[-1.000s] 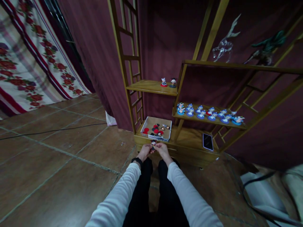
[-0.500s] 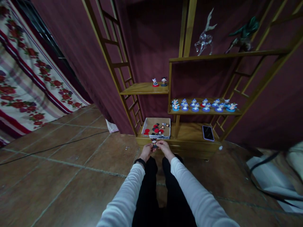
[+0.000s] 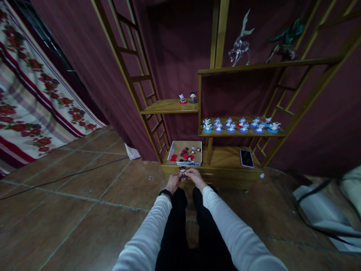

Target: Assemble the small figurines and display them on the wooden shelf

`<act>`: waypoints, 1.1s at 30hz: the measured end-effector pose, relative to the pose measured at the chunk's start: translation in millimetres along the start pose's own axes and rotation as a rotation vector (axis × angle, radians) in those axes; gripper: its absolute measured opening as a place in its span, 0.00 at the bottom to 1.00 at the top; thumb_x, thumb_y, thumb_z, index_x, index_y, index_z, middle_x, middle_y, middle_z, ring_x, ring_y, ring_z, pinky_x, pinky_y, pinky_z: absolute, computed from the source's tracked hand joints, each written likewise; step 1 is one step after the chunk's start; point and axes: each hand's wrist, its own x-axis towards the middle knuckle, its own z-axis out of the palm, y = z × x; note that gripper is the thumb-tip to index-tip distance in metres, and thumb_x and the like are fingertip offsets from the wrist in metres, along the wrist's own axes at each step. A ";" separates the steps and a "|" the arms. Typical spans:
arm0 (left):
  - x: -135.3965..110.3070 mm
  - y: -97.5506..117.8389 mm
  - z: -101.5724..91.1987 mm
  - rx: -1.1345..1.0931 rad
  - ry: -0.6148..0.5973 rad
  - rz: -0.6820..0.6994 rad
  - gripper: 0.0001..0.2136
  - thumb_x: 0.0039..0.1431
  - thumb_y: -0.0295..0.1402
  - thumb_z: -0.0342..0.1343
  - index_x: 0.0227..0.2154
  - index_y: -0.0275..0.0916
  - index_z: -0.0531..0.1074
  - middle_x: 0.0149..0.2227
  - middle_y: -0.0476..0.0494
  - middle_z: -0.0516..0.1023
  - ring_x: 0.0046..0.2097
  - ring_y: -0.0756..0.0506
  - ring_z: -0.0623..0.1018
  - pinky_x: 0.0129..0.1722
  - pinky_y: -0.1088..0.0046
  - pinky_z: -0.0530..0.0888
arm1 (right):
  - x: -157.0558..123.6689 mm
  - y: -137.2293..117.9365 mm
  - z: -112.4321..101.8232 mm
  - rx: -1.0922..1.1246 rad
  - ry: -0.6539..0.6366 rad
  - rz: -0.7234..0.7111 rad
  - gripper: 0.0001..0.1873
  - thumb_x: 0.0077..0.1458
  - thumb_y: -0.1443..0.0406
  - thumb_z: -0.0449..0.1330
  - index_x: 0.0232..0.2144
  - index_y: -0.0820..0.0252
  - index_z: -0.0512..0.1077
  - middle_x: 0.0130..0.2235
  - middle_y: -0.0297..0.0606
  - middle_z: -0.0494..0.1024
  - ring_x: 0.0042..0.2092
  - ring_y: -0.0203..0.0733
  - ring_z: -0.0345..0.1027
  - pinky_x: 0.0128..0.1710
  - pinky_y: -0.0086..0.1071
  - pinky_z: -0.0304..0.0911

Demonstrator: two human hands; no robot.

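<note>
Two white-sleeved arms (image 3: 143,233) reach forward over dark-trousered legs (image 3: 175,229), with a black band (image 3: 166,193) on the left wrist. The left hand (image 3: 173,181) and the right hand (image 3: 195,177) grip one figure (image 3: 183,171) between them from either side. It is held upright, black-haired head up, just in front of a box (image 3: 180,145); the hands cover part of its lower half. The open box sits on the cabinet's bottom board (image 3: 222,158) and holds red discs (image 3: 174,157), dark pieces and more little figures, some lying over. To its right, well apart, lies a phone (image 3: 247,158). Above the phone, a shelf (image 3: 225,134) bears two rows of blue-and-white figures (image 3: 244,128). Two figurines (image 3: 193,97) stand side by side on the left shelf (image 3: 160,107). Higher up are a clear deer (image 3: 239,49) and a dark statue (image 3: 287,42); a maroon curtain (image 3: 175,49) hangs behind.
</note>
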 end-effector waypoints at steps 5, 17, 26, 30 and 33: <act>1.7 1.2 1.0 -0.049 0.026 0.003 0.05 0.55 0.25 0.51 0.25 0.34 0.68 0.20 0.47 0.73 0.21 0.53 0.73 0.21 0.82 0.69 | -2.4 -5.0 6.1 0.034 0.026 -0.059 0.10 0.35 0.59 0.62 0.22 0.58 0.71 0.23 0.31 0.72 0.25 0.35 0.63 0.27 0.30 0.57; -3.6 -0.2 3.7 -0.101 0.007 0.036 0.04 0.53 0.22 0.52 0.25 0.31 0.70 0.18 0.45 0.73 0.19 0.53 0.72 0.20 0.81 0.69 | -4.4 -0.9 15.0 0.059 -0.007 0.025 0.14 0.33 0.65 0.61 0.28 0.59 0.68 0.20 0.26 0.70 0.21 0.33 0.63 0.24 0.28 0.57; -6.4 -0.7 4.8 -0.115 -0.034 0.053 0.05 0.52 0.21 0.51 0.24 0.30 0.70 0.18 0.43 0.74 0.19 0.52 0.73 0.19 0.81 0.69 | -6.0 -4.6 16.1 0.102 -0.055 0.049 0.14 0.31 0.65 0.61 0.27 0.59 0.64 0.19 0.26 0.70 0.18 0.32 0.62 0.23 0.28 0.57; -5.1 -0.8 5.5 -0.100 -0.027 0.044 0.04 0.51 0.21 0.52 0.23 0.30 0.70 0.18 0.43 0.73 0.18 0.53 0.72 0.19 0.80 0.68 | -8.2 -6.2 15.7 0.095 -0.036 0.042 0.14 0.31 0.66 0.60 0.26 0.58 0.63 0.17 0.25 0.70 0.17 0.33 0.62 0.22 0.29 0.57; -3.7 -1.2 6.5 -0.090 -0.034 0.039 0.05 0.50 0.21 0.52 0.23 0.30 0.70 0.17 0.44 0.73 0.17 0.52 0.71 0.18 0.80 0.68 | -8.1 -5.5 15.3 0.079 0.014 0.035 0.14 0.31 0.66 0.60 0.26 0.58 0.63 0.17 0.25 0.70 0.18 0.33 0.62 0.21 0.28 0.57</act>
